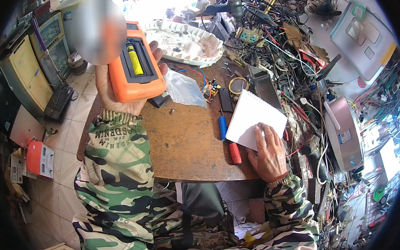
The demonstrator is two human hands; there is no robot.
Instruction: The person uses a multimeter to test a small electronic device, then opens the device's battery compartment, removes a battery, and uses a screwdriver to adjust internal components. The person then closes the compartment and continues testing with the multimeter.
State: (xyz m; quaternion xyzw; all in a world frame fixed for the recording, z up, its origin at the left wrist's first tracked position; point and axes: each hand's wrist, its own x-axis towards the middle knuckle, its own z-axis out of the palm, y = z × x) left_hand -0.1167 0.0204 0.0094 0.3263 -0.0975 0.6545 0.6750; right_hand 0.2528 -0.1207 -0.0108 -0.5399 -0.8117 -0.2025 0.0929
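My left hand (pixel 107 91) is raised over the left side of the table, its fingers wrapped round an orange handheld device (pixel 138 91) shaped like a multimeter. The device's dark back compartment faces up, uncovered, with a yellow cylindrical battery (pixel 134 60) inside. A blurred patch hides its upper left part. At the right, my right hand (pixel 270 152) lies on a white spiral notepad (pixel 253 115), fingers stretched out flat. Left of the notepad are a blue-handled screwdriver (pixel 222 127), a red cylindrical handle (pixel 235 154) and a flat black rectangular piece (pixel 226 99).
The worn wooden table (pixel 187 144) also bears a clear plastic bag (pixel 186 88), small electronic parts (pixel 212 88) and a dirty white plastic shell (pixel 195 52). Tangled cables and tools (pixel 292 59) crowd the right. A red-and-white box (pixel 40 159) stands on the floor at left.
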